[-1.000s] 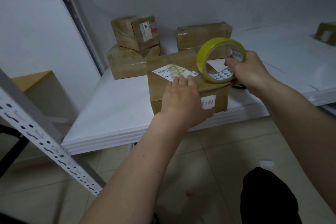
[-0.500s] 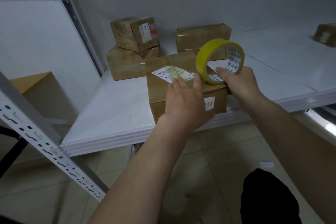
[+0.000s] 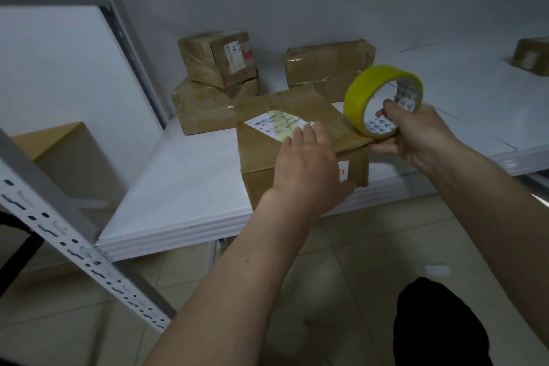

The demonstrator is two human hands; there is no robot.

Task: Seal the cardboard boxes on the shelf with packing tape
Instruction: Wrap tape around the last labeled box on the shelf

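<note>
Storeroom: metal shelving (image 3: 74,235), taped parcels (image 3: 218,59)

single head-worn view, facing forward and down. close over the white shelf (image 3: 184,187) edge. tiled floor (image 3: 341,261) fills the lower frame.

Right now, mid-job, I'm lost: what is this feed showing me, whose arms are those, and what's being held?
There is no machine here. The one view comes from a camera worn on a person's head, looking forward and down, so the two bare arms are that person's own. The left hand lies flat, fingers straight, on top of the nearest cardboard box, beside its white shipping label. The right hand grips a yellow roll of packing tape at the box's right edge. That box sits at the front of a white shelf. Behind it are two stacked boxes, another box beside them, and one more box far right.
</note>
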